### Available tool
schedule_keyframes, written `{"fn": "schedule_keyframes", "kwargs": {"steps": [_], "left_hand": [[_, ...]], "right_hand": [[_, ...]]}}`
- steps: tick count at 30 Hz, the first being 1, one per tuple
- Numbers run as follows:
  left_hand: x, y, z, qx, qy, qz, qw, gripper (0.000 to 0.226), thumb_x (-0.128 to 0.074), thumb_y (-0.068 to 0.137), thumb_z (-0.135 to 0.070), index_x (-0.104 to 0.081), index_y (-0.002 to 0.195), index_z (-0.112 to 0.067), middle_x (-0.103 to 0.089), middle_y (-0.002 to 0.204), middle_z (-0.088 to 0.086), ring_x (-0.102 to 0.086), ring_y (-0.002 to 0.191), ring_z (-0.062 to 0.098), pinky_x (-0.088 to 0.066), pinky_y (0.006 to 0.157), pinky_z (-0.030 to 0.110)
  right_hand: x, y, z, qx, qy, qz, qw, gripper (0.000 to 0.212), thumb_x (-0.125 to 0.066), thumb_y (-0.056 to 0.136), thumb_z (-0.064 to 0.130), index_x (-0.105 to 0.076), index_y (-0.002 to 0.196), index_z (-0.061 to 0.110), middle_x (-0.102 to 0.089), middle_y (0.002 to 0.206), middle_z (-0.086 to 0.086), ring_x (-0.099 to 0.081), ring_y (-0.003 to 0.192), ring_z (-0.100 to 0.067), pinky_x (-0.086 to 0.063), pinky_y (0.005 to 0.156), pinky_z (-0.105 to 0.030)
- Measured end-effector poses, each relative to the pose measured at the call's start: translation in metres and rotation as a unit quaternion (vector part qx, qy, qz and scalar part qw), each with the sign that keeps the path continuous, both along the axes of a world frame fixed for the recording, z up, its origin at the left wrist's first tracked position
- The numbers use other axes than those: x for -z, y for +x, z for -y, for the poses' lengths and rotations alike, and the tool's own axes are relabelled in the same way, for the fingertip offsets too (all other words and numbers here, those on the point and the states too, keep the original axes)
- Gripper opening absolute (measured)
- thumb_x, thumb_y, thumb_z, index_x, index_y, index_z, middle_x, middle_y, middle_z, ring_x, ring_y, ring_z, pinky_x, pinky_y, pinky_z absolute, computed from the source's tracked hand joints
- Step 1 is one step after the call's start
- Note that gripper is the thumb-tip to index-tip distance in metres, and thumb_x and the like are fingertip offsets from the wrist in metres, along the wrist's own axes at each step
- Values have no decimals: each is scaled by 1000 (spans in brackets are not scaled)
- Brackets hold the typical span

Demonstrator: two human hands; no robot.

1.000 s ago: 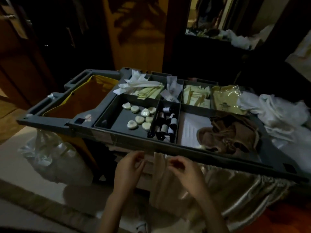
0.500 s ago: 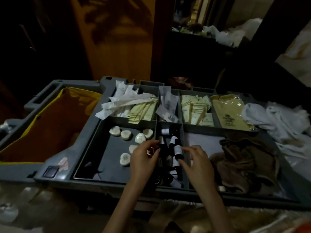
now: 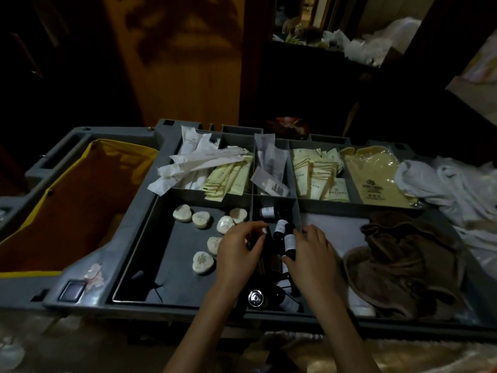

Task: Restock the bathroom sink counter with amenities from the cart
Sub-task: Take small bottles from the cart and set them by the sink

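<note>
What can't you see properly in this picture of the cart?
Head view only:
- Writing on the small bottles: too small and dim.
- Whether the left hand or right hand grips a bottle: their fingers cover it.
- What lies under the brown cloth: the cloth hides it.
- White linen: cut off by the right edge.

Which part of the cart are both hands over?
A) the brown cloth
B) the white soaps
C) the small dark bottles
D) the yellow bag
C: the left hand and the right hand are both over the narrow middle section where the small dark bottles lie, with the soaps to their left and the brown cloth to their right.
</note>
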State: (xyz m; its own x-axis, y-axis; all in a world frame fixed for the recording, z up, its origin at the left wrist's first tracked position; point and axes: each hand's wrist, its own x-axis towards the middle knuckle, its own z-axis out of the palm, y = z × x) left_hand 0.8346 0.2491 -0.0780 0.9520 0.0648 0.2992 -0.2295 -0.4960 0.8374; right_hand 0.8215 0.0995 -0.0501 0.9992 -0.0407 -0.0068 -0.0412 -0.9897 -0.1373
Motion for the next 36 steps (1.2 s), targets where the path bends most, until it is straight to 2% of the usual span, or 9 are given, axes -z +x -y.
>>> {"fn": "schedule_keyframes", "kwargs": {"steps": [3,7,11,16,20,24,27,32,36], "left_hand": [[-1,-2,0,4,-10,-1,1000,25,-68,85,-15,-70,106,-28,-66,95,-19,-59,85,0,-45,66,13],[-3,-3,0,10,-24,-7,1000,24,-68,85,-14,-70,103,-30,-67,95,-19,-59,85,1,-50,68,20],[-4,-3,2,11,-22,-8,1000,23,-68,85,-15,-70,103,-29,-66,95,-20,-59,86,-2,-49,69,19],[-3,-2,2,9,-25,-14,1000,23,-67,86,-15,-70,103,-29,-67,96,-20,-59,87,-2,-49,69,19],[-4,-1,3,6,-23,-13,1000,23,-68,85,-15,-71,103,-29,-66,94,-21,-59,85,-1,-49,69,19],[-4,-2,3,9,-20,-11,1000,23,-67,86,-15,-70,104,-30,-67,95,-20,-59,85,0,-49,67,18],[-5,-3,2,5,-42,-15,999,22,-67,87,-14,-71,103,-29,-68,95,-19,-61,86,0,-47,70,14],[-8,-3,2,1,-89,-32,996,19,-67,87,-14,-71,100,-28,-69,92,-18,-62,83,3,-48,68,15],[-12,-3,2,3,-143,-53,988,17,-66,89,-16,-72,102,-24,-71,92,-17,-64,86,0,-51,70,19]], "right_hand": [[5,-1,5,1,30,14,999,54,-61,89,44,-50,137,19,-42,145,-5,-25,142,-23,-25,111,-34],[17,-5,4,23,60,81,995,37,-68,86,37,-69,114,14,-61,126,-10,-42,134,-30,-37,104,-41],[15,-5,-2,20,0,59,998,39,-61,87,46,-68,116,21,-53,137,-7,-33,139,-28,-30,109,-40],[14,-3,-6,36,33,-17,999,50,-49,92,54,-58,129,22,-30,154,-6,-17,145,-23,-19,115,-35],[15,2,-7,62,45,5,997,51,-49,88,59,-65,120,22,-39,149,-5,-25,141,-23,-24,113,-38],[14,6,-9,66,40,19,997,47,-49,91,52,-67,115,16,-47,140,-6,-33,136,-23,-29,107,-36],[16,3,-7,61,79,44,994,44,-46,97,46,-68,114,12,-49,138,-11,-33,136,-26,-30,106,-38],[18,4,-2,35,170,35,984,43,-39,100,41,-61,125,13,-32,153,-9,-7,147,-20,-10,115,-34],[21,7,-4,37,288,156,944,35,-49,97,35,-65,114,10,-48,141,-6,-21,141,-17,-20,112,-33]]}}
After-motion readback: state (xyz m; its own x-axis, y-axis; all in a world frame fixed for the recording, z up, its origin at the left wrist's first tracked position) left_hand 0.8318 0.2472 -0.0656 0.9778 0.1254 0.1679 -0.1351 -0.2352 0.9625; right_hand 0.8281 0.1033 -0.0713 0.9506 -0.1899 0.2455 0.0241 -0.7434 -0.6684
